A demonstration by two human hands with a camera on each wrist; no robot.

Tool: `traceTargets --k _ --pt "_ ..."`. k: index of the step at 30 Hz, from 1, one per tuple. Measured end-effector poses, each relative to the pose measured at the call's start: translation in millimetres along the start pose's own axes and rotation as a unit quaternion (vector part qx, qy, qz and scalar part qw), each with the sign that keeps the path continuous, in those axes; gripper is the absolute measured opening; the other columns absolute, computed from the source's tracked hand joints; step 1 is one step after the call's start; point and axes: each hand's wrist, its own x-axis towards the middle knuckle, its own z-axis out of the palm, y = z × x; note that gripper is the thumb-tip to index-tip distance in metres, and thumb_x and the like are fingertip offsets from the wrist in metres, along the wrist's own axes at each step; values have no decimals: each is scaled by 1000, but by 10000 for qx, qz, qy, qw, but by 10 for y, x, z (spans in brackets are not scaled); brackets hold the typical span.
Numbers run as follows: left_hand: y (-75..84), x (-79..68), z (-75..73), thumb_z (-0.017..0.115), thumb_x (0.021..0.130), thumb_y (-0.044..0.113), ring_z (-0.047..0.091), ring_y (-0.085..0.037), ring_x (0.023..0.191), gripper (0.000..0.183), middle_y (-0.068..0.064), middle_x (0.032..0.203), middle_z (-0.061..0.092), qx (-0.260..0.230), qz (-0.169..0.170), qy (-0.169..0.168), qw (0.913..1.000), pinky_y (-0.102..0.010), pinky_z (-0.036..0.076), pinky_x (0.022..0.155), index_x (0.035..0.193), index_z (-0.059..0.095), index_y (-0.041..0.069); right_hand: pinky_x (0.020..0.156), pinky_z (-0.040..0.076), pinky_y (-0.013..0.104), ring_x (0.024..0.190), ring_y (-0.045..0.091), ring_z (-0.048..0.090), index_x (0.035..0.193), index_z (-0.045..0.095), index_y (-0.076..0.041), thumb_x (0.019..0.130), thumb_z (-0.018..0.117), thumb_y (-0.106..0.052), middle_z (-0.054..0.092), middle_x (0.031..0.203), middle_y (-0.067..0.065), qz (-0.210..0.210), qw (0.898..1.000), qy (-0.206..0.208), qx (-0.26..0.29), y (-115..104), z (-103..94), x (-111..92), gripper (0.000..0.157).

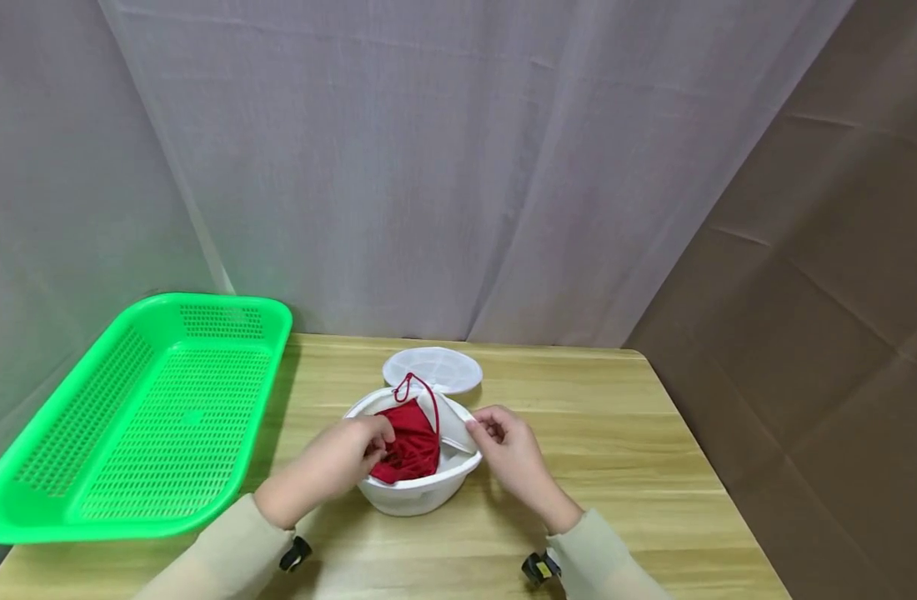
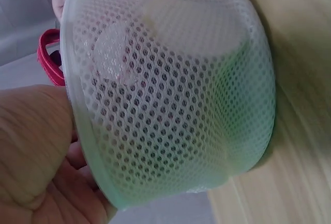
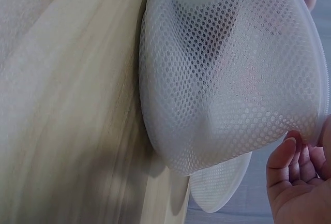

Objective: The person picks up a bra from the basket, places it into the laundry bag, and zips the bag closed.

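Note:
A white mesh laundry bag (image 1: pixel 417 500) stands on the table with its zipped lid (image 1: pixel 433 369) folded back behind it. Inside its mouth lies a red garment (image 1: pixel 408 437) with a thin strap looping up over the far rim. My left hand (image 1: pixel 353 450) reaches over the bag's left side and pinches the red cloth, its fingertips partly hidden. At the right rim, my right hand (image 1: pixel 509 450) pinches the bag's edge between thumb and fingers. The right wrist view shows the right hand (image 3: pixel 302 175) at the zip edge.
A large green plastic basket (image 1: pixel 278 358) with slotted walls stands at the left of the wooden table (image 1: pixel 616 467). Grey cloth (image 1: pixel 398 167) hangs behind the table, and a brown cloth wall (image 1: pixel 819 333) runs along the right.

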Motion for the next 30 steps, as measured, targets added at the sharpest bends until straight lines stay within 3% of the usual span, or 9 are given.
traceTargets --k 5,9,16,19,22,30 --pt "42 3 22 67 77 -6 60 -15 77 16 -2 80 63 -20 61 -287 9996 -31 51 70 88 60 5 59 44 22 69 20 52 92 68 4 89 66 1 60 77 9 44 10000 1 -14 22 -6 -21 5" --pt "56 22 -12 68 78 -8 60 -15 79 19 -2 82 61 -101 22 -225 9997 -32 51 72 90 60 4 59 44 23 69 20 52 92 69 1 89 67 -2 61 77 7 0 10000 41 18 216 50 -19 4" --pt "22 192 -190 70 81 -2 61 -21 87 23 -8 92 63 -559 -429 88 9975 -39 51 80 102 63 1 59 46 24 68 14 52 91 70 -12 89 70 -9 59 77 -2 -116 9999 43 36 415 80 -42 4" --pt "-9 287 -242 70 84 5 61 -27 96 29 -13 100 64 -724 -608 225 9953 -44 49 85 111 61 0 59 47 25 68 13 53 91 70 -13 90 69 -13 59 77 -5 -205 9998 -38 -43 429 70 -56 2" --pt "-61 366 -262 69 86 9 59 -34 104 40 -18 108 63 -839 -805 325 9927 -48 47 90 121 56 -4 61 48 26 70 12 55 93 69 -11 91 68 -20 60 79 -7 -280 9993 -173 -149 429 62 -65 9" --pt "-204 563 -174 66 90 11 59 -35 112 50 -23 115 63 -1194 -1163 -59 9860 -47 46 94 132 47 -8 61 49 26 70 12 55 95 70 -12 92 67 -22 60 80 -9 -269 9992 -258 -170 411 33 -81 11"
